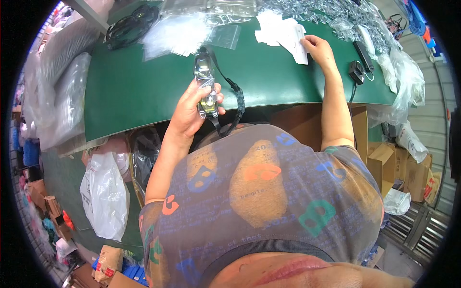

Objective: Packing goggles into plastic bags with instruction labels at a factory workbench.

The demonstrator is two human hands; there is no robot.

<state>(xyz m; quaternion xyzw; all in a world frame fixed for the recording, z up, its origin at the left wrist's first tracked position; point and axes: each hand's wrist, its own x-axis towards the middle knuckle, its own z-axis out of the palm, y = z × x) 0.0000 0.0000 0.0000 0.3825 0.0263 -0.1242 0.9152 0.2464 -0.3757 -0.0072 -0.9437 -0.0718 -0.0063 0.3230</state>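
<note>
**Goggles up in the left hand, right hand on the paper slips**

The left hand [192, 113] is up over the near edge of the green counter [134, 91], fingers wrapped around a pair of swim goggles [206, 84] with clear lenses. The thumb presses across the lower lens and the other lens pokes out above the fist. The black strap [235, 103] loops loose to the right of the goggles and dangles back toward the person's chest.

Across the counter, to the right of the goggles and well apart from them, the right hand [317, 48] lies on a heap of white paper slips [281, 31], fingertips pinching the edge of 1 slip.

Beyond the goggles, toward the counter's far edge, lies a spread of clear plastic bags [182, 33]. Left of those sits a dark pair of goggles [129, 26]. A small black device with a cable [356, 72] rests right of the right hand.

By my read, the goggles are light and stiff in the frame, with slick lenses that would smudge or scratch. The frame rim or nose bridge looks the safer place to grip. The strap is soft and floppy, likely to snag if left trailing.
</note>
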